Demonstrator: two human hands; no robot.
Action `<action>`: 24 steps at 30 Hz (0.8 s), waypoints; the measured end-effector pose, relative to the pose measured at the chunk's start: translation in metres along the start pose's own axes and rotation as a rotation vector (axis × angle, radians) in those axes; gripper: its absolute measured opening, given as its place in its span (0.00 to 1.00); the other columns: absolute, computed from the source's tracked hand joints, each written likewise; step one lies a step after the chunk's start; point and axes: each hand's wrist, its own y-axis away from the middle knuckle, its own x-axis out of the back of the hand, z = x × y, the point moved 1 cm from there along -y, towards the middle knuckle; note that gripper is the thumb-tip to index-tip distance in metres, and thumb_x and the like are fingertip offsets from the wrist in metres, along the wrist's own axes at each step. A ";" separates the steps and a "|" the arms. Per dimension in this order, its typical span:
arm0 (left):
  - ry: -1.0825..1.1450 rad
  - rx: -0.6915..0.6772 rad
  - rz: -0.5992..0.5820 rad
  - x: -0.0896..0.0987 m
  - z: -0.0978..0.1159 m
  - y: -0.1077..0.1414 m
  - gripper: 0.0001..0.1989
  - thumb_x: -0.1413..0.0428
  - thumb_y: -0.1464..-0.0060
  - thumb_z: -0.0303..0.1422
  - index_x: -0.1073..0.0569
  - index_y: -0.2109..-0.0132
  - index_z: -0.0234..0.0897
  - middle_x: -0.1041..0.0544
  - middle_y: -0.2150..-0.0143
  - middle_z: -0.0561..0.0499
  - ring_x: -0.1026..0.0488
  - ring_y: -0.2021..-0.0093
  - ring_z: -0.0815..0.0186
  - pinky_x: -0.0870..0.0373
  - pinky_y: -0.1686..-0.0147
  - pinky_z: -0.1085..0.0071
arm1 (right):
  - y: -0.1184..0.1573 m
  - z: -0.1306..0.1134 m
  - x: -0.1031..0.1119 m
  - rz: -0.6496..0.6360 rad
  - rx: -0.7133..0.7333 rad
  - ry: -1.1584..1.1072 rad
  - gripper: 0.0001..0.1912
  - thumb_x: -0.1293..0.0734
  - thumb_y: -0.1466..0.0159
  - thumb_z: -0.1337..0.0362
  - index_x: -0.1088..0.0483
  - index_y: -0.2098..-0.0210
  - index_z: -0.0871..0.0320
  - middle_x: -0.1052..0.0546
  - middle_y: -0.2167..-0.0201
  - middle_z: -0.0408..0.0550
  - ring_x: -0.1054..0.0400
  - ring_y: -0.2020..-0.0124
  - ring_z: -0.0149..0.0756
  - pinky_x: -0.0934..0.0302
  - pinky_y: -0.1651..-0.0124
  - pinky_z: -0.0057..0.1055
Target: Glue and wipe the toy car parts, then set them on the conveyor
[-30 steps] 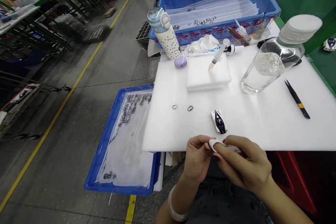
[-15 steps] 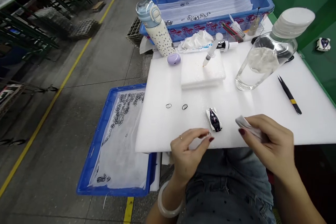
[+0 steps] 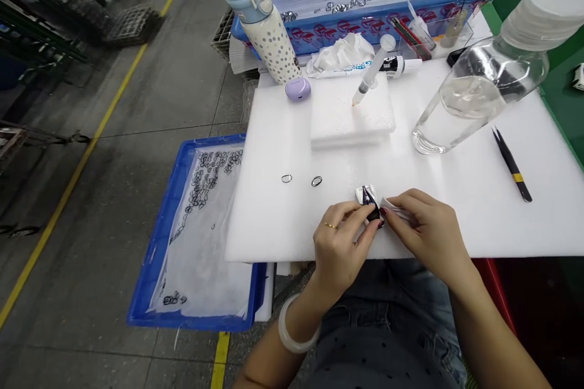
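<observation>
My left hand (image 3: 340, 249) is shut on a small white and dark purple toy car (image 3: 368, 196), which is partly hidden by my fingers. My right hand (image 3: 424, 234) pinches a folded white wipe (image 3: 395, 208) and presses its tip against the car. Both hands are at the near part of a white foam board (image 3: 274, 219). Two small dark rings (image 3: 286, 179) (image 3: 316, 181) lie on the board to the left of my hands. A pale bangle circles my left wrist, and a gold ring sits on one finger.
On the board stand a foam block (image 3: 351, 112) with a syringe (image 3: 371, 70), a glass bottle (image 3: 479, 94) and black tweezers (image 3: 511, 164). A blue tray (image 3: 157, 243) holding dark rings is at the left; a blue crate (image 3: 365, 30) is behind.
My left hand has moved onto the toy car and taken hold of it. My right hand has brought the wipe left against the car. The view has shifted slightly.
</observation>
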 end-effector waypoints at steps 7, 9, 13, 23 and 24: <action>0.176 0.223 -0.128 0.008 -0.007 -0.004 0.16 0.38 0.44 0.27 0.23 0.48 0.39 0.24 0.43 0.43 0.24 0.46 0.57 0.22 0.49 0.57 | 0.000 0.000 -0.001 -0.003 -0.017 0.016 0.08 0.35 0.33 0.63 0.24 0.63 0.59 0.25 0.71 0.44 0.32 0.75 0.27 0.41 0.73 0.25; 0.181 0.228 -0.136 0.009 -0.007 -0.004 0.16 0.39 0.44 0.27 0.23 0.48 0.39 0.23 0.43 0.44 0.24 0.46 0.57 0.23 0.47 0.55 | -0.001 -0.001 -0.001 -0.012 -0.021 0.021 0.08 0.34 0.33 0.62 0.24 0.63 0.59 0.25 0.71 0.44 0.32 0.75 0.27 0.41 0.73 0.25; 0.171 0.227 -0.135 0.008 -0.007 -0.004 0.16 0.39 0.44 0.26 0.22 0.48 0.39 0.22 0.44 0.44 0.25 0.45 0.57 0.23 0.46 0.54 | -0.001 -0.001 -0.001 -0.001 -0.008 0.015 0.07 0.33 0.34 0.63 0.24 0.63 0.59 0.26 0.71 0.43 0.33 0.77 0.25 0.42 0.74 0.25; 0.166 0.222 -0.119 0.008 -0.006 -0.006 0.15 0.39 0.44 0.26 0.22 0.50 0.37 0.22 0.45 0.45 0.25 0.46 0.59 0.22 0.47 0.56 | 0.000 -0.001 -0.003 0.004 -0.019 0.019 0.08 0.34 0.33 0.62 0.25 0.63 0.59 0.26 0.70 0.43 0.34 0.77 0.25 0.43 0.75 0.24; 0.165 0.221 -0.121 0.008 -0.006 -0.006 0.15 0.39 0.44 0.25 0.22 0.50 0.37 0.22 0.45 0.45 0.25 0.46 0.59 0.22 0.47 0.56 | 0.000 -0.001 -0.003 0.006 -0.017 0.022 0.08 0.34 0.33 0.62 0.25 0.64 0.59 0.26 0.70 0.43 0.34 0.77 0.25 0.43 0.75 0.24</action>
